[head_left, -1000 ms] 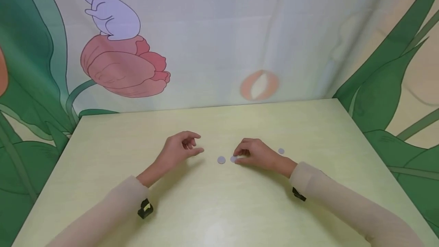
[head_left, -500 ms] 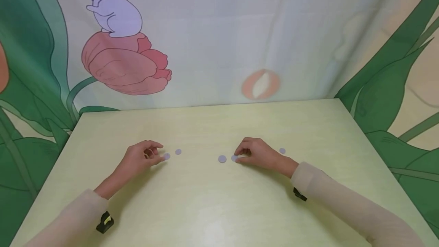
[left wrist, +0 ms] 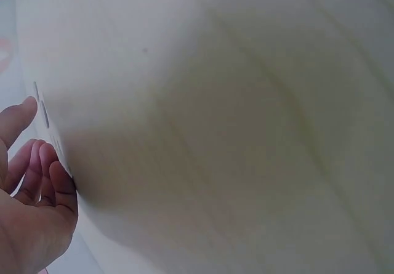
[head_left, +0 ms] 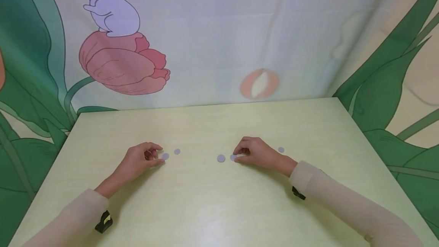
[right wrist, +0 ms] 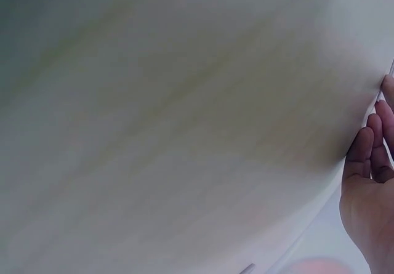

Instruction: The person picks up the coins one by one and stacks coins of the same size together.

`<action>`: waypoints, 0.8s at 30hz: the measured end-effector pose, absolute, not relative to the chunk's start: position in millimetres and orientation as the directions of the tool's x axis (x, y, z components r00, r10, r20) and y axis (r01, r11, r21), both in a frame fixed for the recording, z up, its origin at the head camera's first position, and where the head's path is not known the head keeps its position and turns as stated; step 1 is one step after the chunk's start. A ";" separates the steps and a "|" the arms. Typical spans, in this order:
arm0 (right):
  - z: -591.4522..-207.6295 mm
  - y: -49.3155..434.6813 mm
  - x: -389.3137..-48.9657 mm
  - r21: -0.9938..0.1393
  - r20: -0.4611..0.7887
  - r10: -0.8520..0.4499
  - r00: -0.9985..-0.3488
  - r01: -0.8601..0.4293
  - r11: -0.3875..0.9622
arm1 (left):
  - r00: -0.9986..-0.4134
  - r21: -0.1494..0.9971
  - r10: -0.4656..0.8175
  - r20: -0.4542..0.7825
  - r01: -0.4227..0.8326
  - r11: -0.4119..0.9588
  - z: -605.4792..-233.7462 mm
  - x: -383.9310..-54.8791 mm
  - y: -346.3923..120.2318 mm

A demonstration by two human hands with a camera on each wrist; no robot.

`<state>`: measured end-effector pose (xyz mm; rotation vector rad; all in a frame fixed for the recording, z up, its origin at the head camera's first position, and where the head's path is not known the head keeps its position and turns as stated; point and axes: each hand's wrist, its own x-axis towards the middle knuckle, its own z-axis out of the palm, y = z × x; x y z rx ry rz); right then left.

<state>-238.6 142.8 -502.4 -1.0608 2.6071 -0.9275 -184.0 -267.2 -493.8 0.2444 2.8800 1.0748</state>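
Note:
Several flat grey coins lie on the pale table. In the head view my left hand [head_left: 141,157] is at a coin [head_left: 165,156]: its thumb is at the near edge, and the index fingertip stands a little apart beyond it. A smaller coin [head_left: 177,151] lies just to the right. My right hand [head_left: 255,153] pinches another coin [head_left: 233,157] by its edges, down at the table. Left of that one is a larger coin [head_left: 221,158]. Both wrist views catch my left hand [left wrist: 34,194] and right hand [right wrist: 372,163] at the frame's edge; coins appear there only as thin slivers.
One more coin [head_left: 281,149] lies beyond my right wrist. The table [head_left: 205,201] ends at the back against a printed curtain [head_left: 205,48] with a white animal and flowers. A black strap device hangs under each sleeve cuff.
My left hand has moved left, from near the larger coin to the coin on the left, uncovering two coins. It has barely moved in the last half second. My right hand stays in place.

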 end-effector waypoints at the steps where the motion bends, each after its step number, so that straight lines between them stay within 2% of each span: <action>1: -502.0 142.7 -238.6 -0.610 0.066 -0.680 -0.731 -0.568 0.552 | -0.986 0.655 0.169 -0.001 0.127 0.745 -494.3 -184.2 -266.7; 24: -500.6 142.7 -237.4 -0.620 0.066 -0.681 -0.729 -0.565 0.544 | -0.989 0.653 0.150 0.002 0.115 0.749 -503.3 -187.4 -265.6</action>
